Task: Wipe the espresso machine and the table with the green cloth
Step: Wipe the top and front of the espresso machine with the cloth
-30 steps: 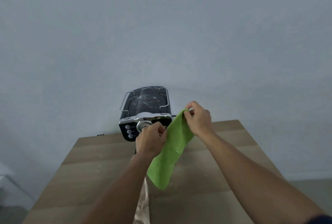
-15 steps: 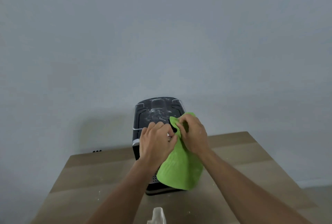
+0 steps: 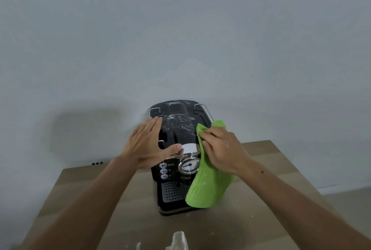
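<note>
head view: the right hand (image 3: 222,149) has its fingers curled round the upper end of the green cloth (image 3: 206,187), bunched against the right top edge of the espresso machine (image 3: 176,129). below the grip the cloth hangs over the machine's front right, just beside the round gauge (image 3: 189,165). left of that grip, the left hand (image 3: 147,145) lies flat with straight fingers on the machine's smeared top, holding nothing. the machine stands on the wooden table (image 3: 100,189).

One espresso machine (image 3: 176,127), one green cloth (image 3: 206,187), one table (image 3: 90,189), two hands (image 3: 147,145) (image 3: 222,149), and perhaps one crumpled wrapper (image 3: 179,242).
</note>
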Demonstrator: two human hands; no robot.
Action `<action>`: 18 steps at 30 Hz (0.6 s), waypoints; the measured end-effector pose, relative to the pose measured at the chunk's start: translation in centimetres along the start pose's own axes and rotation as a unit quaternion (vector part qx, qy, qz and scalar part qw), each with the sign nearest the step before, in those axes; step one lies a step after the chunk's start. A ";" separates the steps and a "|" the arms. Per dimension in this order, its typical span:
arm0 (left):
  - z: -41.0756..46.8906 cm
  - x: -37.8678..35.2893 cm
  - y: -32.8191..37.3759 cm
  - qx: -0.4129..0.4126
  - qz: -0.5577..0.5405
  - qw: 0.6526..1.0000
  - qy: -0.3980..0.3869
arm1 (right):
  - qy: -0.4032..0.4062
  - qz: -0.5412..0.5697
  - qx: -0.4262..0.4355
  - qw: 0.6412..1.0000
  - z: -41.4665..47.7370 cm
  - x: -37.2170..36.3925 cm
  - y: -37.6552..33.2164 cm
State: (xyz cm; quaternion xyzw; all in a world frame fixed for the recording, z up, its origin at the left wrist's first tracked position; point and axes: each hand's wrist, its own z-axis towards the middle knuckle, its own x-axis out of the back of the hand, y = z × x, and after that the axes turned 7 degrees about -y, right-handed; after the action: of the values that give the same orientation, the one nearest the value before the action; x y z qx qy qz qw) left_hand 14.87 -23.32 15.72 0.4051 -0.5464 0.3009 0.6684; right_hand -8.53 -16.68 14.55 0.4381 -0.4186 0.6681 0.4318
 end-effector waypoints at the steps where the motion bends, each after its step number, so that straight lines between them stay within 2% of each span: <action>1: 0.0 0.0 0.1 0.005 -0.004 1.000 -0.007 | -0.015 0.007 0.026 1.000 0.0 0.3 0.6; 3: -0.1 0.0 0.3 0.010 -0.008 1.000 -0.011 | -0.040 0.022 0.055 0.997 0.6 1.2 1.9; 7: -0.1 0.0 0.4 0.017 -0.001 1.000 -0.011 | -0.046 0.077 0.038 0.995 2.3 2.2 2.6; 13: -0.3 -0.2 0.5 0.031 0.005 0.999 -0.019 | -0.107 0.056 0.080 0.989 3.6 2.6 3.1; 15: -0.3 -0.1 0.8 0.041 0.005 0.999 -0.018 | -0.085 0.058 0.080 0.991 3.4 2.0 2.9; 18: -0.4 -0.1 1.0 0.051 0.005 0.998 -0.019 | 0.034 0.063 0.087 0.994 1.2 0.2 2.8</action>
State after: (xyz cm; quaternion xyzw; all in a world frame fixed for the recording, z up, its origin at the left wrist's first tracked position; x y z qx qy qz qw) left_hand 14.19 -22.42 15.77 0.4417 -0.5453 0.3243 0.6343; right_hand -10.94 -18.50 14.59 0.4239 -0.3705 0.7425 0.3630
